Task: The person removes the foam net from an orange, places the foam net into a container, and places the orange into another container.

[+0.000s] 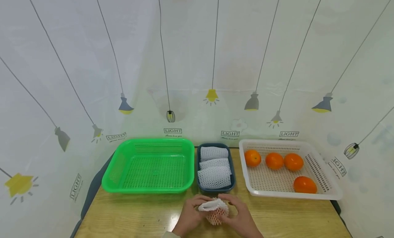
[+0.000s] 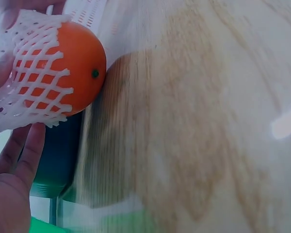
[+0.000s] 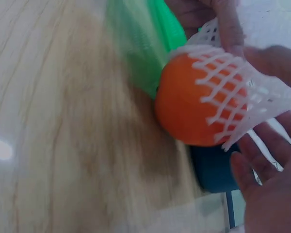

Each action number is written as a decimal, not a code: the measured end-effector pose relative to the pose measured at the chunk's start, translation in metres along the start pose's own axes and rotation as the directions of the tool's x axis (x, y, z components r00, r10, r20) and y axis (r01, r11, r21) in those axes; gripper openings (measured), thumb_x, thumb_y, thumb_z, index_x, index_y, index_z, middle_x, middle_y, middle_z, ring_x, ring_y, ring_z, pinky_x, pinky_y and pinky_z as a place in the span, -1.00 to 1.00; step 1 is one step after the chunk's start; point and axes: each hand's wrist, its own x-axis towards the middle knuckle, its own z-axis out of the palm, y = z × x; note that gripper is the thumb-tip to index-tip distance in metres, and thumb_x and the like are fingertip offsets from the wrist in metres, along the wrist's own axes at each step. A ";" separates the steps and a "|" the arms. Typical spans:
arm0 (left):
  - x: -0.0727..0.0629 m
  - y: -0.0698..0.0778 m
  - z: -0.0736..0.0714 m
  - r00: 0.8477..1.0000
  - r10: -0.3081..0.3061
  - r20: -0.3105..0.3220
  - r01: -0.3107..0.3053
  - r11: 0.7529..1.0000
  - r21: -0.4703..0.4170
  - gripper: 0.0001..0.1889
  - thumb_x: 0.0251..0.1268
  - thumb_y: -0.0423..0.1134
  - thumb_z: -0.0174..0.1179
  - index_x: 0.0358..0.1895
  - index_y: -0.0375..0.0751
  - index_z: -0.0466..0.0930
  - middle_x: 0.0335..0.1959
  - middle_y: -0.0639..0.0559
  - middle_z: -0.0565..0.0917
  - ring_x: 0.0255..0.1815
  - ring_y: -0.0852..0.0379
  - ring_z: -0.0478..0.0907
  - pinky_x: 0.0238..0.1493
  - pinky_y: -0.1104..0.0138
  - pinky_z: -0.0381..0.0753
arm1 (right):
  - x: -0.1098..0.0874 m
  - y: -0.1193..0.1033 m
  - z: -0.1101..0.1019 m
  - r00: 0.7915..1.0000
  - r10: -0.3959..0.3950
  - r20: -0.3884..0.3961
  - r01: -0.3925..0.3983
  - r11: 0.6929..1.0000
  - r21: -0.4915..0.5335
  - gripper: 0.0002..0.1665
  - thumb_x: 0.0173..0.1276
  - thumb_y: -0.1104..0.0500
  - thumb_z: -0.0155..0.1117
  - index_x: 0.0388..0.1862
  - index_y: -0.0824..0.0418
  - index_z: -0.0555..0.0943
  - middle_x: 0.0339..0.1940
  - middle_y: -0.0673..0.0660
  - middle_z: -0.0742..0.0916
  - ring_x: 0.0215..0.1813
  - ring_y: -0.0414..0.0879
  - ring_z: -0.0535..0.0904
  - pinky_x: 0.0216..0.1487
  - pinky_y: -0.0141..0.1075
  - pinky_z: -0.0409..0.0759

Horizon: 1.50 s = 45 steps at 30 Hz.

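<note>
In front of me both hands hold a white foam fruit net (image 1: 212, 206) that is pulled partway over an orange (image 3: 177, 104). My left hand (image 1: 191, 213) grips the net from the left, and my right hand (image 1: 239, 215) grips it from the right with the thumb at the front. The bare end of the orange, with a small green stem spot, sticks out of the net in the left wrist view. The other end of the net stands loose and open at the top. Just behind the hands, a dark blue basket (image 1: 233, 178) holds several folded foam nets (image 1: 214, 177).
A green plastic basket (image 1: 106, 178) stands at the back left. At the back right, a white basket (image 1: 295, 196) contains several bare oranges (image 1: 293, 161). All three containers stand on a wooden table (image 1: 132, 214) against a curtain (image 1: 197, 60) printed with lamps.
</note>
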 end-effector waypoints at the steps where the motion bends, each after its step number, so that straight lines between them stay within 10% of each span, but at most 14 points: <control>1: 0.000 0.000 0.000 1.000 -0.006 -0.012 0.006 1.000 0.000 -0.78 0.10 -0.13 0.54 -0.16 0.00 0.85 -0.05 0.12 0.79 0.03 0.21 0.67 0.14 0.34 0.63 | 0.000 0.003 0.000 0.999 0.026 0.034 -0.026 1.000 -0.003 -0.20 0.07 -0.09 0.66 0.32 -0.03 0.59 0.28 -0.10 0.67 0.33 -0.10 0.53 0.30 -0.12 0.57; 8: 0.001 0.003 -0.001 0.997 -0.043 -0.063 0.042 0.999 -0.019 -0.79 0.04 -0.15 0.58 -0.21 0.02 0.85 -0.15 0.11 0.81 -0.05 0.23 0.68 0.07 0.35 0.65 | 0.000 0.023 0.004 0.966 0.128 0.224 -0.134 0.991 0.010 0.19 -0.04 -0.05 0.74 0.55 -0.04 0.31 0.50 0.09 0.50 0.47 0.13 0.41 0.47 0.22 0.37; 18: 0.000 0.005 -0.001 0.990 -0.102 -0.095 0.098 0.994 -0.046 -0.80 0.10 -0.22 0.54 -0.19 -0.05 0.81 -0.24 -0.01 0.81 -0.19 0.36 0.64 -0.08 0.42 0.66 | 0.001 0.026 0.011 0.963 0.174 0.204 -0.174 0.985 -0.015 0.12 -0.04 -0.05 0.74 0.50 -0.04 0.37 0.37 0.03 0.60 0.25 -0.04 0.53 0.22 -0.27 0.52; 33: 0.013 0.023 -0.018 0.955 -0.286 -0.077 0.277 0.955 -0.106 -0.64 0.26 -0.04 0.45 0.06 -0.10 0.75 -0.03 -0.02 0.81 -0.04 0.24 0.71 0.00 0.39 0.69 | 0.000 0.022 0.015 0.945 0.242 0.221 -0.261 0.963 0.062 0.14 -0.10 -0.04 0.77 0.45 0.15 0.38 0.38 0.22 0.58 0.32 0.20 0.57 0.33 0.23 0.52; 40: 0.032 0.030 -0.029 0.989 -0.085 -0.121 0.082 0.996 -0.026 -0.80 0.37 -0.27 0.35 0.01 -0.10 0.72 -0.05 -0.05 0.77 -0.05 0.22 0.67 -0.01 0.40 0.68 | 0.000 0.026 0.014 0.941 0.224 0.253 -0.252 0.964 0.086 0.04 -0.10 -0.01 0.77 0.38 0.01 0.44 0.38 0.15 0.59 0.33 0.17 0.56 0.33 0.25 0.51; 45: 0.056 0.041 -0.037 0.986 0.115 -0.125 -0.103 0.990 0.099 -0.91 0.36 -0.32 0.34 -0.14 -0.08 0.71 -0.19 0.00 0.71 -0.23 0.26 0.56 -0.23 0.43 0.61 | 0.001 0.026 0.013 0.944 0.208 0.254 -0.234 0.970 0.073 0.05 -0.09 -0.03 0.76 0.39 0.06 0.44 0.36 0.18 0.60 0.31 0.17 0.58 0.30 0.23 0.54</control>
